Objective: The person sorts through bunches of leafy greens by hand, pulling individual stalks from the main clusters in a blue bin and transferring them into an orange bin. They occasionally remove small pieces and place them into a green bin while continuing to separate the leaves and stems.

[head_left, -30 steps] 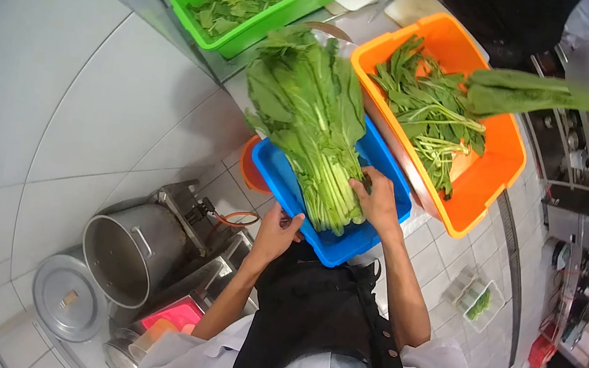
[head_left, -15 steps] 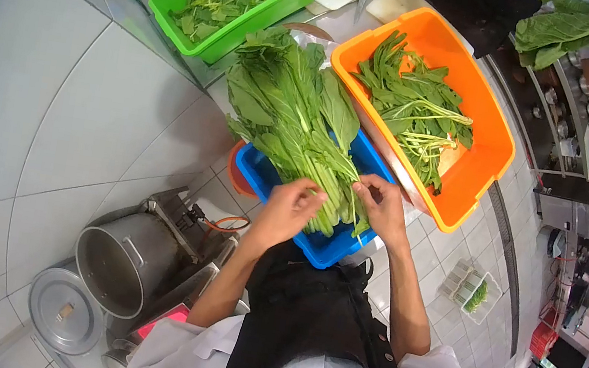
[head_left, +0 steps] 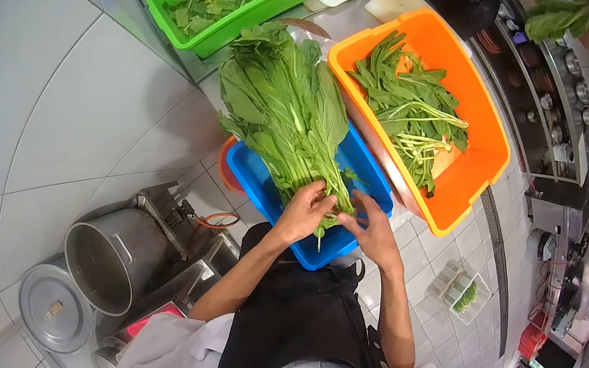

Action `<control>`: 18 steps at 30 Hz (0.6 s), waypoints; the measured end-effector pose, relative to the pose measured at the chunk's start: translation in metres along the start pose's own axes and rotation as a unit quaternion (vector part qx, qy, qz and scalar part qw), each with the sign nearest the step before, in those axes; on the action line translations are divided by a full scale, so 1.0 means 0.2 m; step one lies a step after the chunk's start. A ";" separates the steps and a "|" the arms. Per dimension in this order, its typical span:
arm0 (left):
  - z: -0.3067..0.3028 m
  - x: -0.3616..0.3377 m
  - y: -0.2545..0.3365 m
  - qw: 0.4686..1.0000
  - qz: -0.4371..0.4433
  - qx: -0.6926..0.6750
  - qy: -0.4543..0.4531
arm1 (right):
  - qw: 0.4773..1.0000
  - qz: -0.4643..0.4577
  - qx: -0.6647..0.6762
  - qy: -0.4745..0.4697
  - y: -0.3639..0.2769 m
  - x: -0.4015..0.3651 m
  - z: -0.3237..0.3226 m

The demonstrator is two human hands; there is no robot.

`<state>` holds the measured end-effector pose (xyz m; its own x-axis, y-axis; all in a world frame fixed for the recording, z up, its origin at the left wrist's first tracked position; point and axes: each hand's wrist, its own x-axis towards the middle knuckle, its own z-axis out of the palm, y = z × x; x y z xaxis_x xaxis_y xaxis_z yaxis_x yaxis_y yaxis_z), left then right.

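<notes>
A large bunch of leafy greens (head_left: 283,106) lies across the blue bin (head_left: 257,182), its leaves spread over the far end and its stems pointing toward me. My left hand (head_left: 303,216) is closed round the lower stems from the left side. My right hand (head_left: 373,230) is just right of the stem ends, thumb and fingers apart, fingertips right at the stems. A few small leaf bits lie in the bin beside the bunch.
An orange bin (head_left: 475,169) with stemmed greens stands to the right. A green bin (head_left: 218,35) of cut leaves is at the back left, near white cutting boards (head_left: 398,1). Lower left are a metal pot (head_left: 99,269) and its lid (head_left: 55,308). A basket (head_left: 471,298) sits on the floor.
My left hand has moved right and closed round the stems, drawing the bunch narrower. My right hand has loosened from a stem. The hand with the knife at the top has left view.
</notes>
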<state>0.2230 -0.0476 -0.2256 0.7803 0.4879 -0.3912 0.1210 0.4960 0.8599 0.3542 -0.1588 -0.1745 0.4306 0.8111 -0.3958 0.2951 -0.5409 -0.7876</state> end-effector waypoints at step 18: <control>-0.16 -0.14 0.21 0.990 -0.059 0.115 -0.052 | 0.857 0.003 0.515 -0.031 -0.16 -0.03 -0.20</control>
<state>0.1859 -0.0169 -0.1894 0.8099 0.3538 -0.4679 0.3419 0.3634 0.8666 0.3769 -0.1550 -0.1273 0.3737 0.8369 -0.3999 -0.6291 -0.0881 -0.7723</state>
